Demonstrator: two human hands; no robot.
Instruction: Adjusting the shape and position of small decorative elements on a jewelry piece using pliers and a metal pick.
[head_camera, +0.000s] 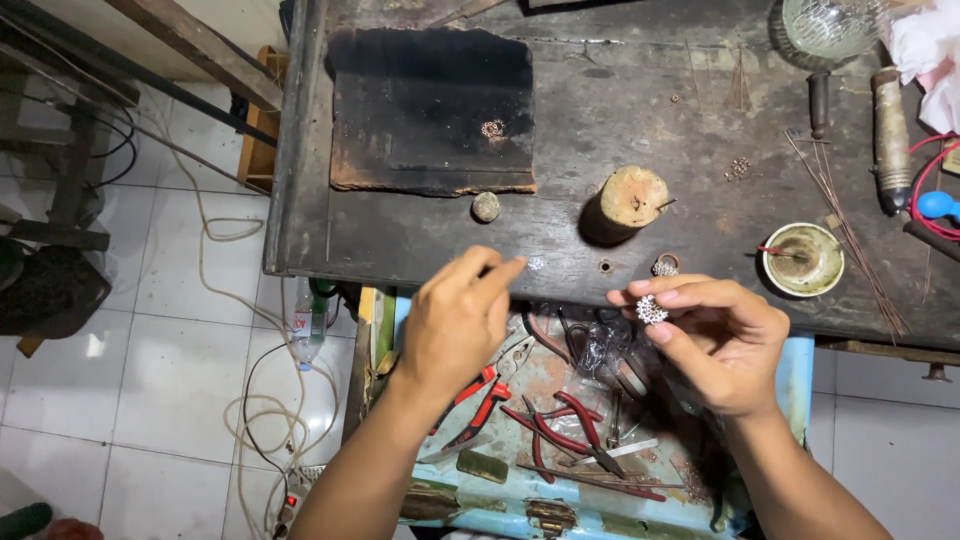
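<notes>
We see the right hand (722, 342) pinching a small silver filigree piece (651, 309) between thumb and fingertips, held just off the near edge of the counter (620, 110). The piece is pale, lacy and roughly round, with a scalloped outline like a tiny flower. The left hand (458, 318) has its thumb and forefinger closed together at the counter's edge, right beside a tiny silver bit (536, 263); we cannot tell whether it actually grips anything.

Near the right hand a small ring-shaped ornament (665, 265) sits on the counter. Farther out stand a wooden peg block (630, 197), a small round pebble (486, 206) and a shallow green dish (803, 259) with a red-handled brush lying in it. Thin wires (850, 235) lie fanned out at the right. A charred soldering board (432, 110) lies at the back left, with a small coiled ornament on it.

The counter is dark, scratched and soot-stained. Below the hands an open pale-blue drawer (800, 370) holds red-handled pliers (560, 425) and cutters. The floor (170, 330) is white tile, with pale cords looping across it.
</notes>
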